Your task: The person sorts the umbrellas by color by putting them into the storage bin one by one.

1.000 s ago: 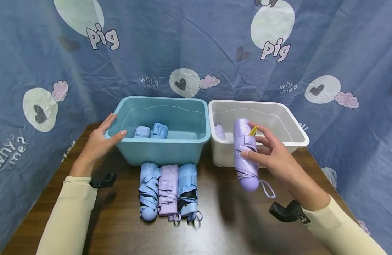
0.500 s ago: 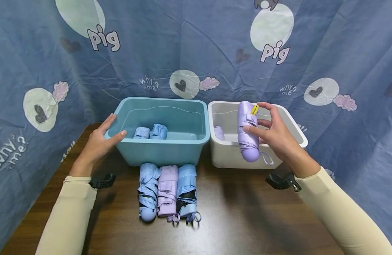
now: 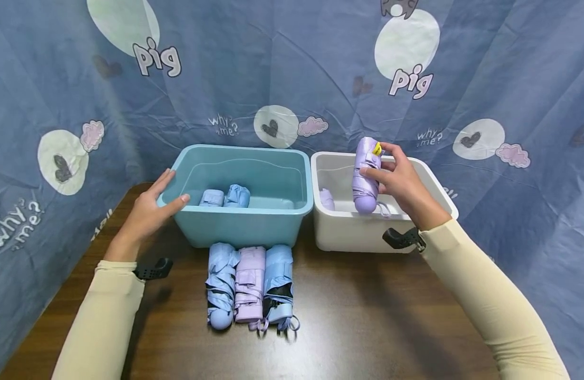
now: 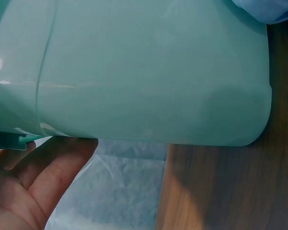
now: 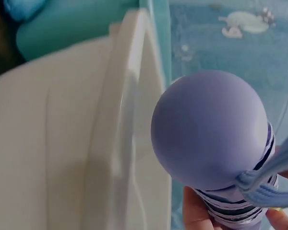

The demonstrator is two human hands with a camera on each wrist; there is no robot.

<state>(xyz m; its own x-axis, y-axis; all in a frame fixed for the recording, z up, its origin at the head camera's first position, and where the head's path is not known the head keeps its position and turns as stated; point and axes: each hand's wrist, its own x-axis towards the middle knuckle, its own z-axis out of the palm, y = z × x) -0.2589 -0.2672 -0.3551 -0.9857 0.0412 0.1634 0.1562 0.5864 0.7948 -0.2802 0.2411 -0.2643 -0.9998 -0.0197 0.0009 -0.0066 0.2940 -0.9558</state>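
While the rim of the teal plastic tub (image 3: 239, 192) was touched by the relaxed, open left hand (image 3: 149, 211), a folded lilac fabric umbrella (image 3: 366, 174) was gripped upright above the white plastic tub (image 3: 430, 182) by the right hand (image 3: 398, 179).

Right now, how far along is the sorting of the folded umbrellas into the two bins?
Done: two blue umbrellas lie in the teal bin and one purple umbrella in the white bin. In hand: the right hand holds a purple umbrella above the white bin; the left hand rests on the teal bin's rim. Left: three umbrellas on the table, two blue and one purple.
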